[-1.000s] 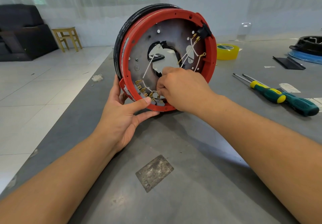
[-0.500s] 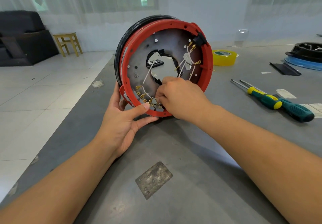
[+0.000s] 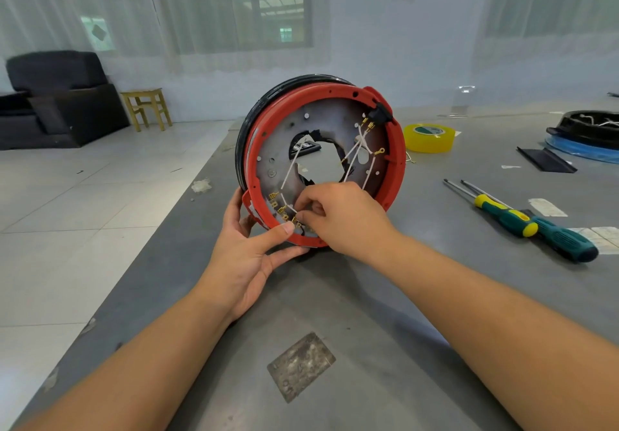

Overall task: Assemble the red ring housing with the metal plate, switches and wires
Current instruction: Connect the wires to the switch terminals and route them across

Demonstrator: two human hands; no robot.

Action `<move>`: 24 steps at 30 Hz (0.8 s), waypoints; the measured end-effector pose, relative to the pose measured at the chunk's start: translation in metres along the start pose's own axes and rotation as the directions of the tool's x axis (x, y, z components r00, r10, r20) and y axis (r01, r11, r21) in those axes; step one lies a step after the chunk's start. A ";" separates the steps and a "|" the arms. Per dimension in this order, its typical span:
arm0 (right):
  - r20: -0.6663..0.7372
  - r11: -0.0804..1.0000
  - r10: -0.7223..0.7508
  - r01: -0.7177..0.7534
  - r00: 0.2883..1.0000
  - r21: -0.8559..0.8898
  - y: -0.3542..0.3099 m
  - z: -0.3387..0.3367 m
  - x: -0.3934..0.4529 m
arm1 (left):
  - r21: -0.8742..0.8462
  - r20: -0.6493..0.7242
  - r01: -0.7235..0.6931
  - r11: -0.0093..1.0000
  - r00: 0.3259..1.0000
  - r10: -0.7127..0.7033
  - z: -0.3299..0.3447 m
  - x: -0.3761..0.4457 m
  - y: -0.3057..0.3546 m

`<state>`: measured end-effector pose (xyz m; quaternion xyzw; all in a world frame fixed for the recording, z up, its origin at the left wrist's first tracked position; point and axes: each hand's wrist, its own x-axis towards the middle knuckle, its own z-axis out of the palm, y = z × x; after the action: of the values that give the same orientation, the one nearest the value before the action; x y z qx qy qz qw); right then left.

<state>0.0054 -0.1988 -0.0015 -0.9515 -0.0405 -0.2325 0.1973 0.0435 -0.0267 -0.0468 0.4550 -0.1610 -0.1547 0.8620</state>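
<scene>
- While the left hand kept the red ring housing propped on edge on the grey bench, thumb over the lower rim and fingers curled behind it, the right hand had shifted only slightly along the row of brass terminals since a second earlier.
- Its fingers were bunched in a pinch at a white wire end by the lowest terminals; whether a connector had seated could not be told, as the hand hid the spot.
- Judged from this, the wiring step was under way, with several wires loose across the metal plate and its central opening.
- A black switch sat in the upper right of the rim, two leads running to it.
- Beside the work lay two screwdrivers to the right, well apart from the housing, and a yellow tape roll just behind it.
- Farther right sat a black part on a blue ring; a worn patch marked the bench nearer the camera.
- Nothing blocked either hand, though the right hand itself screened the terminals from view.
</scene>
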 end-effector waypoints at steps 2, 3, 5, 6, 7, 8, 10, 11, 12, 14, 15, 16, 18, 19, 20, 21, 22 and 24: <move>0.005 0.999 0.013 -0.013 1.000 0.048 0.001 0.002 0.000 | 0.003 -0.009 0.004 1.000 1.000 -0.004 0.000 0.000 -0.001; 0.009 0.998 0.018 -0.018 1.000 0.063 0.001 0.003 0.000 | 0.009 -0.016 0.006 1.000 1.000 -0.006 0.001 -0.001 -0.001; 0.020 0.997 0.027 -0.029 0.999 0.075 0.002 0.002 0.001 | 0.025 -0.031 0.011 1.000 0.999 -0.010 0.001 -0.001 -0.002; 0.026 0.996 0.031 -0.033 0.999 0.079 0.003 0.002 0.001 | 0.036 -0.039 0.013 0.999 0.999 -0.012 0.000 0.000 -0.002; 0.029 0.996 0.033 -0.035 0.999 0.083 0.003 0.002 0.001 | 0.047 -0.043 0.015 0.999 0.999 -0.013 0.000 0.000 -0.002; 0.031 0.995 0.034 -0.036 0.999 0.088 0.004 0.002 0.001 | 0.058 -0.044 0.015 0.998 0.999 -0.013 0.000 0.000 -0.002; 0.031 0.994 0.029 -0.032 0.999 0.100 0.005 0.001 0.002 | 0.071 -0.037 0.014 0.997 0.999 -0.011 0.000 0.000 -0.002; 0.032 0.994 0.028 -0.031 0.999 0.103 0.005 0.001 0.002 | 0.074 -0.034 0.013 0.997 0.999 -0.011 0.000 0.000 -0.002; 0.034 0.994 0.027 -0.030 0.999 0.104 0.005 0.000 0.002 | 0.077 -0.030 0.013 0.997 1.000 -0.010 0.000 0.000 -0.002; 0.041 0.994 0.028 -0.032 0.999 0.103 0.005 0.000 0.002 | 0.084 -0.020 0.010 0.996 1.000 -0.008 0.000 0.000 -0.001; 0.045 0.994 0.028 -0.033 0.999 0.102 0.005 0.000 0.002 | 0.086 -0.014 0.008 0.996 1.000 -0.007 0.000 0.000 -0.001; 0.049 0.995 0.026 -0.031 0.998 0.100 0.005 -0.001 0.002 | 0.088 -0.008 0.007 0.996 1.000 -0.007 0.000 0.000 -0.001; 0.058 0.995 0.020 -0.026 0.998 0.100 0.004 -0.001 0.002 | 0.091 -0.003 0.007 0.996 1.000 -0.007 0.000 0.000 -0.001; 0.061 0.994 0.018 -0.024 0.998 0.104 0.004 -0.002 0.002 | 0.093 -0.001 0.007 0.996 1.000 -0.007 0.000 0.000 -0.001; 0.063 0.994 0.014 -0.020 0.998 0.107 0.004 -0.002 0.002 | 0.094 0.000 0.006 0.996 1.000 -0.006 0.001 0.000 -0.001; 0.063 0.994 0.008 -0.015 0.998 0.108 0.003 -0.002 0.002 | 0.094 0.001 0.005 0.996 1.000 -0.005 0.001 -0.001 -0.001; 0.065 0.994 0.002 -0.009 0.998 0.105 0.003 -0.002 0.002 | 0.094 0.002 0.004 0.996 1.000 -0.005 0.001 -0.001 -0.001; 0.067 0.996 -0.008 0.002 0.998 0.091 0.003 -0.003 0.002 | 0.098 0.003 0.003 0.995 1.000 -0.004 0.001 -0.001 0.000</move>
<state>0.0063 -0.2026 0.0003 -0.9487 -0.0598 -0.1990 0.2383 0.0419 -0.0272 -0.0466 0.4969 -0.1691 -0.1489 0.8380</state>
